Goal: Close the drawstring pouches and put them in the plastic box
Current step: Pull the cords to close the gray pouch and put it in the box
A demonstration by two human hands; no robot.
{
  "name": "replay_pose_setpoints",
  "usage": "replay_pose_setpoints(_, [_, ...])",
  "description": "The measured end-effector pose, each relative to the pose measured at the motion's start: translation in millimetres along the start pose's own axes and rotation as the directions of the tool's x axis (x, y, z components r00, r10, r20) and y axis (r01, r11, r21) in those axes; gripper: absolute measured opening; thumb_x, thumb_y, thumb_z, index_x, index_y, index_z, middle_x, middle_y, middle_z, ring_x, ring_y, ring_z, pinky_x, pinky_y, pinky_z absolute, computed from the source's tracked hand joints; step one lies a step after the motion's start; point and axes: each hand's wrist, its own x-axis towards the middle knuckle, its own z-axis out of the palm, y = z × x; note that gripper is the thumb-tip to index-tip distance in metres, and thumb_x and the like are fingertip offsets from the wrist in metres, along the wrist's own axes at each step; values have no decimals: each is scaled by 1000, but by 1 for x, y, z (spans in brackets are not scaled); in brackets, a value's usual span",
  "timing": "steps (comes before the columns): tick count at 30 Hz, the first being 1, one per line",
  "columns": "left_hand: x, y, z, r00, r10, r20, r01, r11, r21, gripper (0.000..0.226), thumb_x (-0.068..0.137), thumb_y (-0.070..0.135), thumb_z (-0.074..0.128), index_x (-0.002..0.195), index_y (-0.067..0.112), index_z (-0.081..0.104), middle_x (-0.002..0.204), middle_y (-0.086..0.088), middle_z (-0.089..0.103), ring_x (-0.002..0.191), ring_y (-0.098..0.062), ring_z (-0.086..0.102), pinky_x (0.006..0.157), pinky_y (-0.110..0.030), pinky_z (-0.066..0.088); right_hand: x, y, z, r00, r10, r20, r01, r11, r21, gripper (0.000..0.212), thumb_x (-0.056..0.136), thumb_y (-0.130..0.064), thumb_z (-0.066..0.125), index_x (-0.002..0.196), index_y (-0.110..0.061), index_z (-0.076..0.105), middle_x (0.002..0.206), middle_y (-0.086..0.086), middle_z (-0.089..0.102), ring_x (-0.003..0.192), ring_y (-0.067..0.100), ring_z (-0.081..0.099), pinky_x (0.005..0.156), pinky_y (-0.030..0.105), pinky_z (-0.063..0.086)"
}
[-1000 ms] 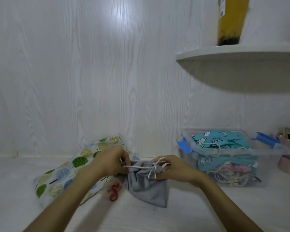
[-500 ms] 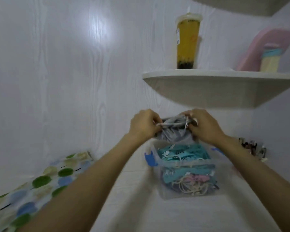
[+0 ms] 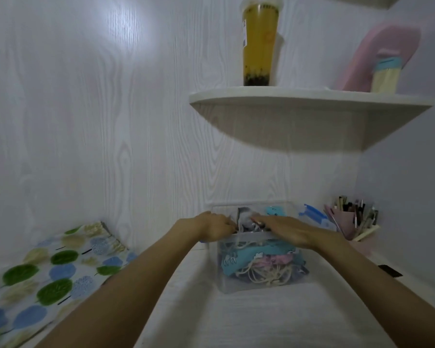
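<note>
A clear plastic box (image 3: 226,287) stands on the white table against the wall, holding several closed pouches, teal and pink ones with cream cords (image 3: 259,262). On top of them, at the box's open mouth, lies a grey drawstring pouch (image 3: 245,218). My left hand (image 3: 211,226) has its fingers curled at the pouch's left side, on the box's left rim. My right hand (image 3: 284,228) lies flat with straight fingers over the pouch and the box's front rim. Both hands hide most of the grey pouch.
A tree-patterned fabric pouch (image 3: 43,280) lies at the left on the table. A pink holder with pens (image 3: 352,222) stands right of the box, beside the box's blue clip (image 3: 312,212). A shelf (image 3: 309,101) overhead carries a yellow drink cup (image 3: 259,43) and a pink object (image 3: 377,49).
Both hands carried the grey pouch from the table up over the box and have lowered it into the box's mouth. The right hand's fingers have flattened out.
</note>
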Motion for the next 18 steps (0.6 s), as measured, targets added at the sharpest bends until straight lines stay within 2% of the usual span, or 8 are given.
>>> replay_pose_setpoints(3, [12, -3, -3, 988, -58, 140, 33, 984, 172, 45, 102, 30, 21, 140, 22, 43, 149, -3, 39, 138, -25, 32, 115, -47, 11, 16, -5, -1, 983, 131, 131, -111, 982, -151, 54, 97, -56, 14, 140, -34, 38, 152, 3, 33, 136, 26, 34, 112, 41, 25])
replay_pose_setpoints(5, [17, -4, -2, 982, -96, 161, 64, 979, 193, 45, 100, 30, 22, 138, 23, 46, 146, -2, 43, 137, -25, 34, 115, -47, 9, 29, -4, -2, 957, 203, 208, -187, 978, -93, 57, 97, -53, 17, 142, -25, 40, 151, 6, 34, 135, 25, 36, 112, 40, 25])
replay_pose_setpoints(8, [10, -1, -4, 997, -70, 37, 70, 998, 11, 41, 98, 29, 31, 132, 22, 53, 141, -2, 49, 129, -24, 44, 111, -40, 28, 31, -7, -6, 955, 192, 227, -214, 974, 77, 49, 99, -44, 28, 130, -16, 53, 137, 6, 51, 123, 24, 49, 107, 36, 34])
replay_pose_setpoints(11, [-11, -8, -6, 980, -40, -197, -10, 968, -249, 37, 99, 24, 36, 131, 19, 55, 139, -4, 53, 124, -23, 49, 105, -37, 38, 16, -7, -10, 995, 94, 18, -95, 968, 231, 40, 97, -35, 42, 132, -20, 54, 137, -5, 50, 128, 20, 46, 107, 31, 32])
replay_pose_setpoints(14, [-38, -23, -10, 948, -42, -315, -82, 926, -368, 36, 101, 21, 35, 133, 18, 52, 142, -4, 49, 129, -22, 46, 106, -31, 34, -1, -4, -14, 975, 43, -218, 31, 944, 329, 43, 93, -20, 54, 135, -27, 50, 143, 1, 45, 132, 18, 40, 103, 23, 28])
replay_pose_setpoints(16, [-58, -38, -13, 939, -39, -342, -95, 926, -366, 35, 101, 19, 37, 133, 19, 53, 141, -2, 50, 129, -19, 46, 105, -29, 34, -10, -9, -16, 913, -3, -408, 132, 948, 288, 41, 90, -13, 57, 129, -26, 55, 140, 3, 48, 129, 19, 42, 97, 22, 29])
replay_pose_setpoints(18, [-80, -54, -16, 938, -50, -343, -69, 943, -325, 36, 99, 17, 41, 131, 22, 54, 138, 1, 53, 125, -16, 50, 104, -29, 37, -15, -25, -14, 815, -82, -573, 240, 949, 205, 35, 89, -5, 55, 117, -25, 61, 126, 3, 56, 119, 20, 47, 89, 20, 30])
